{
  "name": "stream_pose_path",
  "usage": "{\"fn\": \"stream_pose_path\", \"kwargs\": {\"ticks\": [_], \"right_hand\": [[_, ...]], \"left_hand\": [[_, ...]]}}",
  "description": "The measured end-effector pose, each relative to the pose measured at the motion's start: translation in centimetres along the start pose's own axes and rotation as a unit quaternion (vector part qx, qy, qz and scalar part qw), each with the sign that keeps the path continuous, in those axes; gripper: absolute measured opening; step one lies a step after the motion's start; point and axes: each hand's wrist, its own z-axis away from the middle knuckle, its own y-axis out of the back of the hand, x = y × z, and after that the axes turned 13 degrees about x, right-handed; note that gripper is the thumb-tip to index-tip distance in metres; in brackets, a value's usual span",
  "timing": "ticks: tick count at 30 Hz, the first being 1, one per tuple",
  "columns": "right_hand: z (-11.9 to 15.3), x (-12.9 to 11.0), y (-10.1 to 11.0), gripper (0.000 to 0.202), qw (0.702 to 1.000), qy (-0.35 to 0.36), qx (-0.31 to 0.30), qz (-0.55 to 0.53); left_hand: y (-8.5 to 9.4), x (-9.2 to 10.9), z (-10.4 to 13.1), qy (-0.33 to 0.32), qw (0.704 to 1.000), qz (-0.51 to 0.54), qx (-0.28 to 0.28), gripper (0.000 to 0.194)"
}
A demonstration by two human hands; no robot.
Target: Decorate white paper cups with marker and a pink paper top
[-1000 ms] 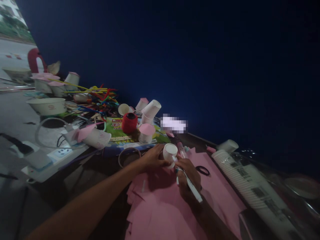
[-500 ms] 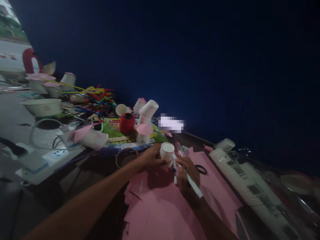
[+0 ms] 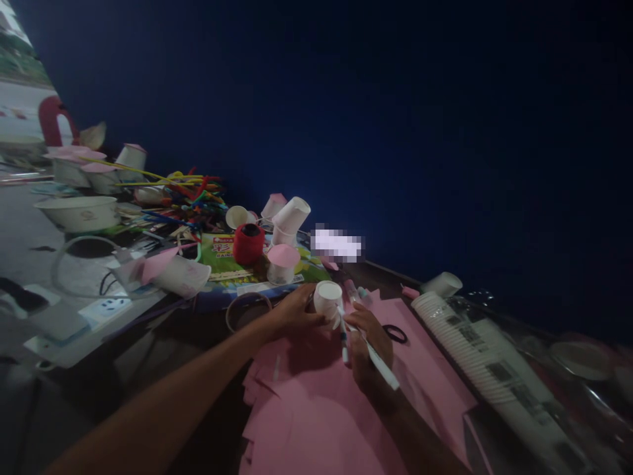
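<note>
A small white paper cup (image 3: 328,297) stands over the pink paper sheets, its round end facing up. My left hand (image 3: 297,309) is closed around the cup's left side, the thumb along its lower front. In my right hand (image 3: 368,336) is a slim white marker pen (image 3: 382,369), its tip end against or very near the cup's right side. A second white marker (image 3: 344,343) with a dark band shows just left of my right fingers; whether it is held or lying on the pink paper (image 3: 316,422), I cannot tell.
Pink-topped cups, a red yarn spool (image 3: 248,244) and a green packet (image 3: 222,264) lie beyond my left hand. Pipe cleaners (image 3: 198,194) heap at the back left, near a power strip (image 3: 106,310). A long cup stack (image 3: 465,346) and black ring (image 3: 395,334) are on the right.
The whole view has shifted slightly, so things appear a little further left. Both hands keep their hold on the cup and marker, with the marker still at the cup's right side.
</note>
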Motion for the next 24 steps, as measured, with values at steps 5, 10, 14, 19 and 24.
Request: {"fn": "stream_pose_path", "kwargs": {"ticks": [5, 10, 14, 19, 24], "right_hand": [[0.25, -0.15, -0.65, 0.025, 0.999, 0.023, -0.005, -0.026], [0.59, 0.25, -0.96, 0.026, 0.999, 0.034, -0.013, -0.033], [0.61, 0.37, -0.95, 0.025, 0.999, 0.034, -0.023, -0.024], [0.60, 0.43, -1.00, 0.026, 0.999, 0.044, -0.020, -0.020], [0.63, 0.58, -1.03, 0.028, 0.998, 0.050, -0.016, -0.017]], "left_hand": [[0.17, 0.34, 0.02, -0.006, 1.000, 0.009, -0.015, 0.047], [0.25, 0.17, -0.03, -0.012, 1.000, -0.011, -0.009, 0.053], [0.20, 0.03, 0.00, -0.014, 1.000, -0.024, -0.008, 0.051], [0.06, -0.20, -0.08, -0.010, 1.000, -0.016, -0.007, 0.051], [0.15, 0.37, -0.04, -0.006, 1.000, -0.016, -0.005, 0.047]]}}
